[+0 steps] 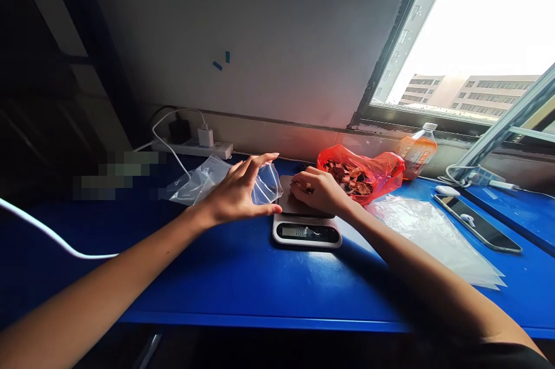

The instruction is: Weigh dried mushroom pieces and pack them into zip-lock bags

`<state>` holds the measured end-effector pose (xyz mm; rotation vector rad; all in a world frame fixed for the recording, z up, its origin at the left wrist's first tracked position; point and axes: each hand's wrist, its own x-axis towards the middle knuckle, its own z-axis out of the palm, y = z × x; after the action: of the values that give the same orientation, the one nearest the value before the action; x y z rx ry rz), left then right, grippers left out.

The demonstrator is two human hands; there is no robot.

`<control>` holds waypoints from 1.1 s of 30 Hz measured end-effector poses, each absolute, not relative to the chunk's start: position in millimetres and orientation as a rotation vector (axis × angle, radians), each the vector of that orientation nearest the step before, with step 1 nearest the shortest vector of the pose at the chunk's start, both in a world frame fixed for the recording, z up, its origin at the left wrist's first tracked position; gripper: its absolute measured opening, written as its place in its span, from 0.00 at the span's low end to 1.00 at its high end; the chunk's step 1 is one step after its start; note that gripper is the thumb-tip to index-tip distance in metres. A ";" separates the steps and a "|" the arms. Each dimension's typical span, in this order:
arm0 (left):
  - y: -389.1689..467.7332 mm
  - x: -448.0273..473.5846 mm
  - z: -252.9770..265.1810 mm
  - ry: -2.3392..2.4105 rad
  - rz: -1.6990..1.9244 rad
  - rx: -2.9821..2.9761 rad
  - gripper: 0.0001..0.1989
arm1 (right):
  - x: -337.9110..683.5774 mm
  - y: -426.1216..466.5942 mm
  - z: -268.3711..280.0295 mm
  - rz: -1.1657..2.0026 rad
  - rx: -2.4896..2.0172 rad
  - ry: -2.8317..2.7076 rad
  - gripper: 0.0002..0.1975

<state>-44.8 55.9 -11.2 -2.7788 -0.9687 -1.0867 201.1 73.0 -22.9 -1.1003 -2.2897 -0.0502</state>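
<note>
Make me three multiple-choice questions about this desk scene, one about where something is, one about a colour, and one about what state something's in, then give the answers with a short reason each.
1. Where does the kitchen scale stand?
A. On the blue table, between the two hands
B. On the window ledge
C. Inside the red bag

2. What colour is the plastic bag that holds the brown dried pieces?
A. Green
B. Red-orange
C. Black

3. In what state is the left hand?
A. Clenched in a fist
B. Gripping the bottle
C. Open with fingers spread, over the clear zip bags

Answers:
1 A, the scale sits on the blue surface with its display facing the person.
2 B, the bag behind the right hand is red-orange.
3 C, the fingers are spread apart and hold nothing firmly.
</note>
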 end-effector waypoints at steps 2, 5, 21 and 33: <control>55.5 -44.5 -11.2 -0.979 -1.099 -2.787 0.48 | 203.1 67.7 -8.1 0.053 -1.042 -2.256 0.09; 55.7 -43.7 -12.7 -1.007 -1.157 -2.815 0.48 | 201.1 57.7 22.0 0.151 -0.944 -2.273 0.09; 47.2 -40.0 -6.6 -1.185 -1.585 -3.154 0.44 | 128.8 66.0 52.7 0.072 -0.665 -2.446 0.19; 56.4 -53.8 -2.7 -1.236 -1.895 -3.307 0.52 | 169.7 51.3 30.6 0.264 -0.700 -2.184 0.13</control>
<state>-53.8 56.4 -2.7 -3.3074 -1.2361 -1.8946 169.7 51.3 30.6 -0.7002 -2.1840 0.2641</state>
